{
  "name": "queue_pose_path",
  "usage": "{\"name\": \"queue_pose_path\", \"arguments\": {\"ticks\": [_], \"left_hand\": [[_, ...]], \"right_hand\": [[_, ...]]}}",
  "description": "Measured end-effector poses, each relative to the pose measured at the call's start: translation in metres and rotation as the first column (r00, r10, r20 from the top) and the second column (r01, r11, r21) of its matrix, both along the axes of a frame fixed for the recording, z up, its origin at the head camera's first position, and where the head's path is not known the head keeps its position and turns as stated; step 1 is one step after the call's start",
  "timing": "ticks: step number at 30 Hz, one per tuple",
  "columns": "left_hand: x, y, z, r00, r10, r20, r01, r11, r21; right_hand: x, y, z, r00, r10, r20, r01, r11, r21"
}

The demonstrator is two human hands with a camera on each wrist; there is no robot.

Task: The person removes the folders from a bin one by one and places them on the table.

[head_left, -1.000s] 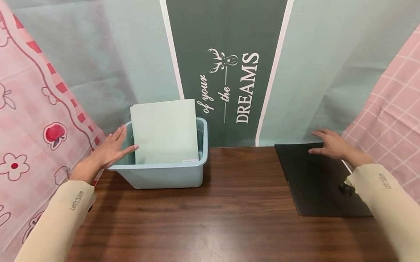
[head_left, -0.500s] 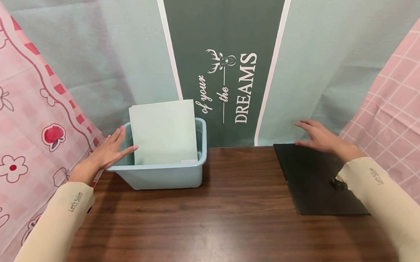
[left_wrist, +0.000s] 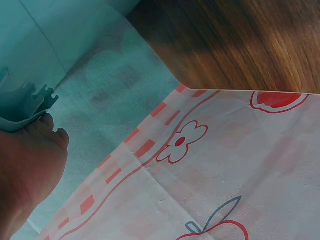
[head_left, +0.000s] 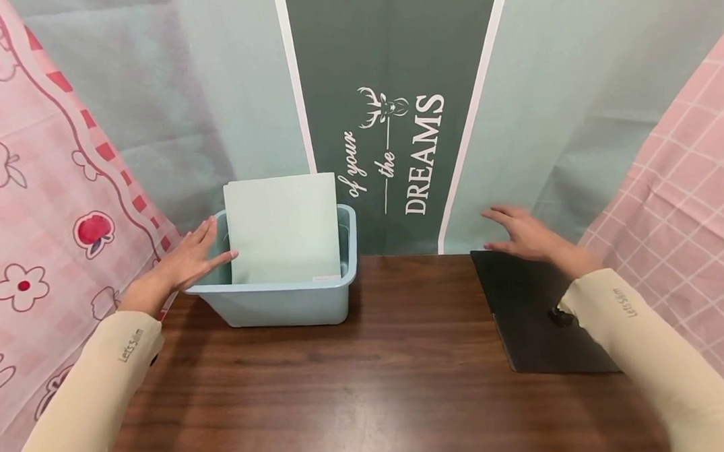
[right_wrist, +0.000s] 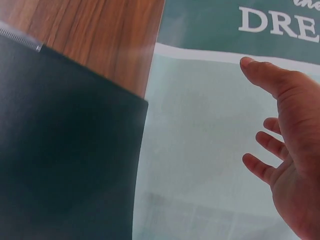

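Observation:
My left hand (head_left: 187,262) lies at the left rim of a light-blue plastic bin (head_left: 291,309), fingers extended, thumb pointing toward the pale green folders (head_left: 283,229). These lean upright inside the bin and stick out above its rim. In the left wrist view, that hand (left_wrist: 32,160) overlaps the bin's edge, most of its fingers hidden. Over the far edge of a flat black folder (head_left: 533,334) hovers my right hand (head_left: 522,234), holding nothing. The right wrist view shows this hand (right_wrist: 300,135) with thumb and fingers spread, beside the black folder's corner (right_wrist: 137,107).
The brown wooden table (head_left: 354,394) extends between the bin and the black folder. A grey-green cloth with white lettering (head_left: 426,154) hangs behind its back edge. Pink printed cloth (head_left: 34,238) borders the left side, pink checked cloth (head_left: 691,200) the right.
My right hand has moved left across the far part of the black folder, out to its back left corner. The left hand, the bin and the folders have stayed put.

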State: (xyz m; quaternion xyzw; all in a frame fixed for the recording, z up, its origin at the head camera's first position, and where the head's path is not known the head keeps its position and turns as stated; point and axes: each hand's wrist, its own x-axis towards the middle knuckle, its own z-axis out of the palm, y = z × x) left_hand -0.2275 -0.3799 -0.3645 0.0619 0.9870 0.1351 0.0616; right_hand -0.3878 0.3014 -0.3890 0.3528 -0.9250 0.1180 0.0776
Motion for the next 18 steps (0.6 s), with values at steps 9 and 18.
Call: {"name": "queue_pose_path", "arguments": {"ticks": [9, 18], "left_hand": [[0.001, 0.001, 0.000, 1.000, 0.008, 0.003, -0.008, 1.000, -0.003], [0.001, 0.001, -0.001, 1.000, 0.012, 0.004, -0.012, 1.000, 0.005]], "right_hand": [[0.002, -0.025, 0.004, 0.996, 0.079, -0.033, -0.079, 0.997, -0.013], [0.005, -0.051, 0.009, 0.993, 0.116, -0.027, -0.116, 0.993, -0.010]]}}
